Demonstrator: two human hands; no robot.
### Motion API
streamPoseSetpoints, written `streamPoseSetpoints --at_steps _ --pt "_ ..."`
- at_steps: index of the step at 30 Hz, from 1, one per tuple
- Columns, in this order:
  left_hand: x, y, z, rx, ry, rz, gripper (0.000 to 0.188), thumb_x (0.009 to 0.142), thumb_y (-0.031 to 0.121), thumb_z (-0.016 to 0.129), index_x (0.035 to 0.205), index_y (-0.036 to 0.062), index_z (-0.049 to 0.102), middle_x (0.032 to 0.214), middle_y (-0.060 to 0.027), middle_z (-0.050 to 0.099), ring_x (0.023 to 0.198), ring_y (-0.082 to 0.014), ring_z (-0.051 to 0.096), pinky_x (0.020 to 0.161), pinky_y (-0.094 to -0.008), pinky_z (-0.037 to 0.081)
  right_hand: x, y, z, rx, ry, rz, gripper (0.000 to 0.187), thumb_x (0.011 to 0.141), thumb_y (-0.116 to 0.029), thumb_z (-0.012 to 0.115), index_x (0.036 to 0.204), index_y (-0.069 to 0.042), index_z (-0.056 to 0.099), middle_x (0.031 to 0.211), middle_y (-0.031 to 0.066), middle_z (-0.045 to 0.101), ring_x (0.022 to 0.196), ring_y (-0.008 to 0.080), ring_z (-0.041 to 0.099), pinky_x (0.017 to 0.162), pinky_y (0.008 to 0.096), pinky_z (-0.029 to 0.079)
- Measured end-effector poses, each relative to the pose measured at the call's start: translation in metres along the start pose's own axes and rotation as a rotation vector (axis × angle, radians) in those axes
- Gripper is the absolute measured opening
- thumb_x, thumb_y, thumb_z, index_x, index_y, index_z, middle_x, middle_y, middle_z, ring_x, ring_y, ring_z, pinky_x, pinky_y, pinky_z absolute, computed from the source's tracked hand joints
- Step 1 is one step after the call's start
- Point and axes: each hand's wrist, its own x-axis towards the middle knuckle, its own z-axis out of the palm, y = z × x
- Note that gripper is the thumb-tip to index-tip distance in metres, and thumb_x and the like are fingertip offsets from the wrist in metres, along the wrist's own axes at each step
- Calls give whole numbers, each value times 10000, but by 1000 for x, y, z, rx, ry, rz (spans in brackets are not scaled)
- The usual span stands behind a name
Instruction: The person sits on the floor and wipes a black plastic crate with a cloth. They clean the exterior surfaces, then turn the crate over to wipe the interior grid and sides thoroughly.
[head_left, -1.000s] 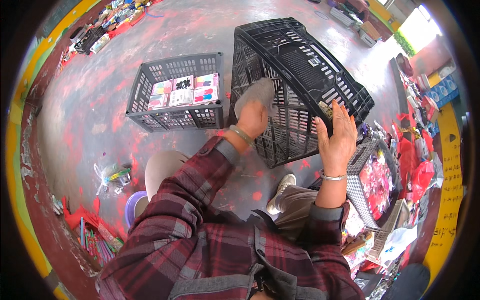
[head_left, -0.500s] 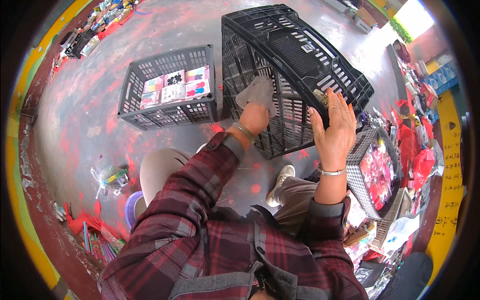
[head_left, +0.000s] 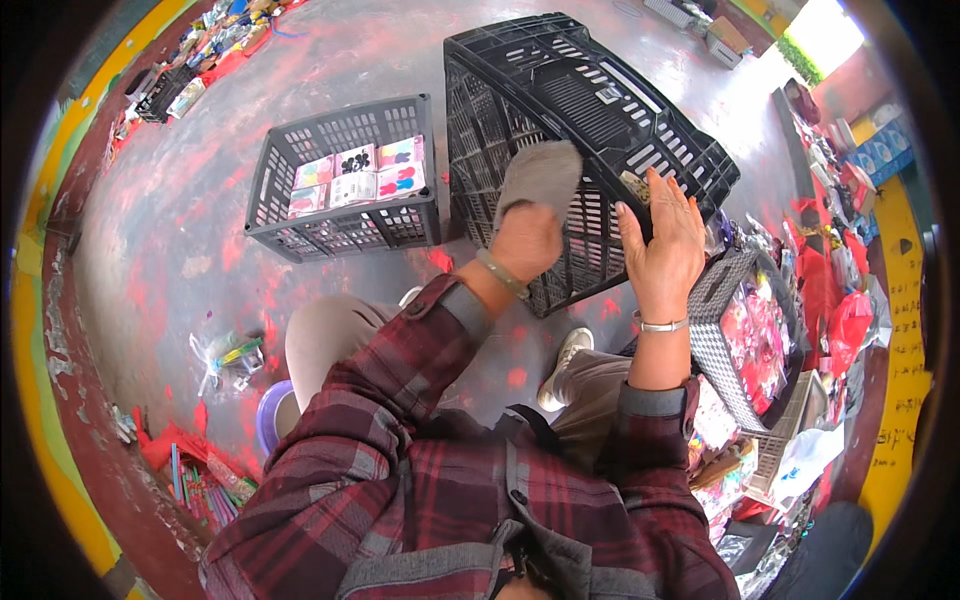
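Observation:
A large black plastic crate stands tipped on its side in front of me, one slotted wall facing up. My left hand is closed on a greyish cloth, which covers part of the crate's lattice. Motion blurs that hand a little. Against the crate's right edge rests my right hand, its fingers stretched out along the plastic and the thumb apart. A small yellowish patch shows on the crate beside those fingertips. I wear a bangle on each wrist.
A smaller grey crate with several colourful packets stands to the left. A purple-rimmed bucket is by my left leg. On the right sits a checkered basket of pink packets, among piled goods. A plastic bag lies on the floor.
My left hand and the cloth have moved right and slightly up along the crate's side. The right hand keeps its place at the crate's edge. The view has shifted slightly.

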Motion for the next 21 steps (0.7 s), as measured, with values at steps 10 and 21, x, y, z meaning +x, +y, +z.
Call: streamPoseSetpoints --at_steps 10,21 --pt "6 34 20 107 -249 -294 171 735 137 613 838 2 631 732 -224 619 714 -396 625 672 -476 502 0 -3 -3 -8 -29 7 450 789 -276 681 1165 -44 597 1107 153 632 1128 287 554 1006 408 367" --pt "11 34 18 3 87 -255 141 757 124 571 692 -1 572 665 -232 595 640 -435 587 627 -514 481 0 -2 0 15 9 -14 443 744 -267 701 1109 -28 621 1090 117 646 1105 274 567 1002 400 367"
